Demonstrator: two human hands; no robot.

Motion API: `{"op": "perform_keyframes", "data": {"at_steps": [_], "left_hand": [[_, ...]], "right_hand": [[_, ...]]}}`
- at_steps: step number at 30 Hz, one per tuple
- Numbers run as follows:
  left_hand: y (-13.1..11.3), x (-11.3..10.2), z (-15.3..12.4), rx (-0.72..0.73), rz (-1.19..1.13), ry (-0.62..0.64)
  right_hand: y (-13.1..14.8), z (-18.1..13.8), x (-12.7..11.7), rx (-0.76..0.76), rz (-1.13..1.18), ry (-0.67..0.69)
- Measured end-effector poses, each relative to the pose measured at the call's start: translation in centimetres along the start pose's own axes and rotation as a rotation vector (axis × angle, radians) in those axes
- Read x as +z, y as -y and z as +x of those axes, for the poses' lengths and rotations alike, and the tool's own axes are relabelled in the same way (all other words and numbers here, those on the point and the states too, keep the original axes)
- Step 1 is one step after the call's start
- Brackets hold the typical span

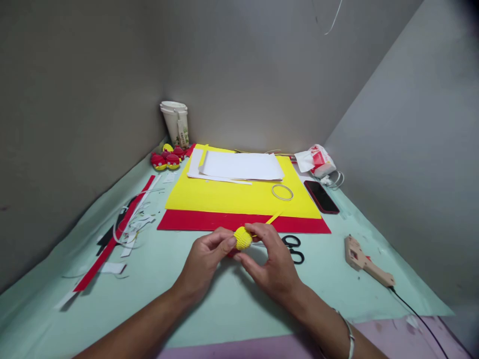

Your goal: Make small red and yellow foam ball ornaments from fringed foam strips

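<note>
Thumb and fingers of your left hand are closed on the left side of a small, round, ridged yellow piece with a bit of red showing beneath it. Your right hand grips it too, index fingertip at its upper right edge and thumb tip low against the red part. You hold the piece above the pale green table covering, just in front of a flat red sheet.

Beyond your right fingers, a narrow yellow strip slants up over the red sheet. Scissors with black looped handles lie just beside that hand, their blades partly hidden by it. Farther to your right rests a beige glue gun with a dark cord.

On top of the red sheet lies a large yellow sheet, carrying white paper sheets and a thin pale ring. To your left, a long red strip lies among white paper scraps.
</note>
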State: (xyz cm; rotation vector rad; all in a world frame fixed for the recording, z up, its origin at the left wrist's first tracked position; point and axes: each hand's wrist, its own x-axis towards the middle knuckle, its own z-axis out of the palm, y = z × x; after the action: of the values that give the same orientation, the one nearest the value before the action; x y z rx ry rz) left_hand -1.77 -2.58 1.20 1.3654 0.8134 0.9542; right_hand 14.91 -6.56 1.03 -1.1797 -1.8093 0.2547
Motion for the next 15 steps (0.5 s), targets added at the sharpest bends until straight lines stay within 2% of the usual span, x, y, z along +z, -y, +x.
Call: {"op": "perform_keyframes", "data": {"at_steps": [3,5,8,11,15], "left_hand": [[-0.1,-0.2,0.1,-0.002,-0.013,-0.003],[-0.2,-0.3,0.2,0.021,0.053,-0.087],[-0.2,-0.2,0.2,0.090,0.332,-0.242],[0.3,0.2,0.0,0.154,0.609,-0.216],[1.7,0.6,-0.2,0.172,0.822,-0.155]], "right_hand": [[-0.1,0.2,-0.2,0.003,-0.006,-0.015],[-0.2,0.4,-0.7,0.050,-0.006,-0.018],[-0.4,0.9,-1.5,0.162,0.013,-0.031],[-0.6,1.3,-2.1,0.240,0.051,-0.046],[-0.6,1.5,-2.2,0.277,0.078,-0.007]]}}
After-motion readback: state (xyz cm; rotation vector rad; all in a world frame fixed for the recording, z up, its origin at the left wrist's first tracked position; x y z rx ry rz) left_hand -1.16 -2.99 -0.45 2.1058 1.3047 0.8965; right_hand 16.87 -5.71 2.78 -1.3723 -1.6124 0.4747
